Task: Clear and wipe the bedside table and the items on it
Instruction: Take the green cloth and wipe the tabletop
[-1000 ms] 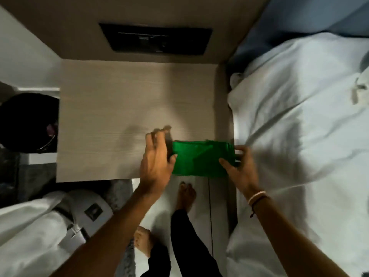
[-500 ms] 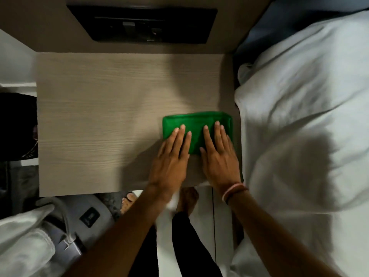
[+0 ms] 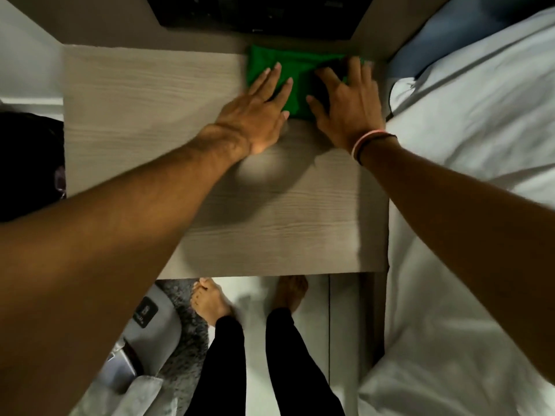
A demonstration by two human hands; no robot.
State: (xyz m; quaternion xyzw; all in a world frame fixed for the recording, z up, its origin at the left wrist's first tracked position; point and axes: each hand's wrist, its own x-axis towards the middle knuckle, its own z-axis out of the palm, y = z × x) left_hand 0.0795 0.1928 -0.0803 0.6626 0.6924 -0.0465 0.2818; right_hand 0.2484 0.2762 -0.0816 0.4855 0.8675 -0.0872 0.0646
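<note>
Since the earlier frame the folded green cloth (image 3: 295,76) has slid from mid-table to the far edge of the bedside table (image 3: 144,115). Left hand (image 3: 255,112) and right hand (image 3: 348,106) lie flat, fingers spread, pressing it down, gripping nothing, probably to wipe with even pressure.

My bedside table (image 3: 144,121) has a pale wood-grain top. A folded green cloth (image 3: 295,73) lies flat at its far edge, toward the bed side. My left hand (image 3: 258,115) and right hand (image 3: 351,109) press palms-down on the cloth, fingers spread.
</note>
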